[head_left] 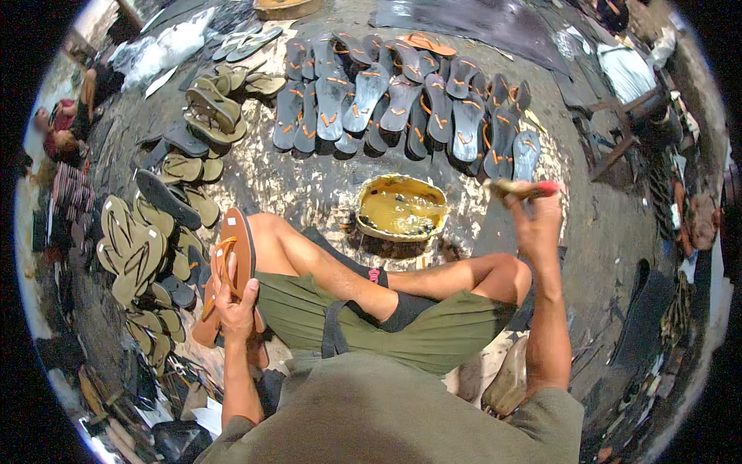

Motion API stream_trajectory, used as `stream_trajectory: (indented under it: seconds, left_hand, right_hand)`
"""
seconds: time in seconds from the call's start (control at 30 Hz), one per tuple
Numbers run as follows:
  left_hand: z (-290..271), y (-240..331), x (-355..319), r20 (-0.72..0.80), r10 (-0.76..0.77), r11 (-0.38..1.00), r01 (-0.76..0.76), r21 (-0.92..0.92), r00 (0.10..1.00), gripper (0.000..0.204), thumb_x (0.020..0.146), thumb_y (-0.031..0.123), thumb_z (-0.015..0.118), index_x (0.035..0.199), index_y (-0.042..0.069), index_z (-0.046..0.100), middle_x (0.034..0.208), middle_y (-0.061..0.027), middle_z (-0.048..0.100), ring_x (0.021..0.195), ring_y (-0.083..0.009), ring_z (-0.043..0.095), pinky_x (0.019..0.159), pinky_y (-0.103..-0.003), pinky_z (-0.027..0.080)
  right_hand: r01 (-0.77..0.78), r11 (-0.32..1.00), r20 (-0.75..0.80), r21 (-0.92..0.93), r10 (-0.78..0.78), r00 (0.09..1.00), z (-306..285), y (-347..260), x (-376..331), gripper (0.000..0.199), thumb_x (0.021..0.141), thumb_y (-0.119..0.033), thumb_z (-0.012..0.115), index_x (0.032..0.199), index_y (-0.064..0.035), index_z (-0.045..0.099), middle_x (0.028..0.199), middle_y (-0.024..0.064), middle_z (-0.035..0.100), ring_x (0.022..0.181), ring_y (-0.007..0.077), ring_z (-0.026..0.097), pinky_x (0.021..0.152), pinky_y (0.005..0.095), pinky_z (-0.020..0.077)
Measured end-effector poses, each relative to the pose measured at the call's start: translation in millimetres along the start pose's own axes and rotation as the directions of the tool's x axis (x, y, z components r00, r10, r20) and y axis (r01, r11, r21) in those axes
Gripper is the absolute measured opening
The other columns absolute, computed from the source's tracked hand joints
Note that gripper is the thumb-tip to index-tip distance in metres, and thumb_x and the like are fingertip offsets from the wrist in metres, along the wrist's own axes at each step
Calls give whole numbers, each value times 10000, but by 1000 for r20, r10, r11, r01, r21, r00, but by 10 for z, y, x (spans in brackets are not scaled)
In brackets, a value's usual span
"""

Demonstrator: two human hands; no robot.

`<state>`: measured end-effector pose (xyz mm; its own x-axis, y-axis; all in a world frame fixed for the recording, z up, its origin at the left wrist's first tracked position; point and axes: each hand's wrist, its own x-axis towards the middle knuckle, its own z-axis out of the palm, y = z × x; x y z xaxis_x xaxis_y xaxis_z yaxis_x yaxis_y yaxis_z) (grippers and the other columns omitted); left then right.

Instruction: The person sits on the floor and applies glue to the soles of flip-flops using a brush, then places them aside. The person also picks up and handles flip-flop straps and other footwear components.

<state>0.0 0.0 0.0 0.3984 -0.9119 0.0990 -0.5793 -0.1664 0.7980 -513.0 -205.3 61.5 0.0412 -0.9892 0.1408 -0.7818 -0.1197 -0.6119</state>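
Observation:
My left hand (234, 308) grips a brown flip-flop (246, 249) with orange straps, held upright beside my left knee. Just beneath it, partly hidden, is another brown sandal (206, 321). Out past my right knee, my right hand (536, 224) is raised and closed around a brush (506, 188) with a red end; motion smears its tip a little. In front of my crossed legs stands a rough yellow bowl (363, 224) with yellowish, glue-like liquid inside and dark specks along the rim.
Rows of dark sandal soles (332, 89) with orange thongs lie beyond the bowl. Piles of olive flip-flops (127, 240) cover the left side. A wooden stool-like frame (614, 135) stands at the right. Another person (69, 147) sits at the far left.

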Motion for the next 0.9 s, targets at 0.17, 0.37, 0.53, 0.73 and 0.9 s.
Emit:
stream_trajectory:
  seconds: [0.17, 0.37, 0.53, 0.73, 0.9]
  left_hand:
    - [-233, 552, 629, 13, -47, 770, 45, -636, 999, 563, 1033, 335, 545, 1523, 76, 445, 1385, -86, 609, 1095, -169, 654, 897, -293, 545]
    - [945, 1314, 616, 482, -114, 34, 488, -872, 869, 524, 1058, 471, 500, 1431, 103, 498, 1203, -136, 652, 931, -220, 684, 769, -349, 599]
    - [1132, 1413, 465, 568, 138, -163, 584, -795, 812, 579, 1079, 368, 481, 1596, 222, 265, 1452, -125, 513, 1248, -287, 588, 993, -460, 566]
    - [1265, 1372, 450, 603, 223, -100, 633, -767, 766, 641, 1079, 312, 471, 1634, 199, 172, 1586, -128, 381, 1419, -289, 449, 1187, -485, 381]
    - [1212, 1291, 321, 620, 256, 47, 631, -774, 742, 638, 1078, 314, 471, 1628, 169, 181, 1580, -127, 389, 1376, -299, 499, 1090, -485, 491]
  right_hand:
    - [46, 613, -334, 789, 364, 869, -60, -332, 49, 261, 1006, -204, 675, 1192, -25, 637, 1135, 48, 699, 1043, 143, 663, 854, 321, 545]
    - [-9, 458, -145, 889, 300, 943, 593, -1286, 106, 305, 959, -252, 750, 1124, -11, 662, 1044, 70, 707, 912, 138, 661, 814, 305, 547]
    - [431, 650, -346, 626, -264, 900, 1138, -1858, 120, 270, 897, -126, 786, 1115, -16, 673, 1023, 105, 717, 927, 239, 686, 850, 347, 531]
    - [375, 607, -252, 701, -281, 926, 1148, -1696, -297, 290, 894, -120, 784, 1146, -39, 664, 1032, 107, 716, 948, 240, 687, 847, 364, 531]
    - [-70, 790, 6, 609, 84, 996, 776, -1531, 444, 301, 981, -239, 697, 1145, 11, 665, 984, 80, 732, 882, 132, 675, 790, 308, 535]
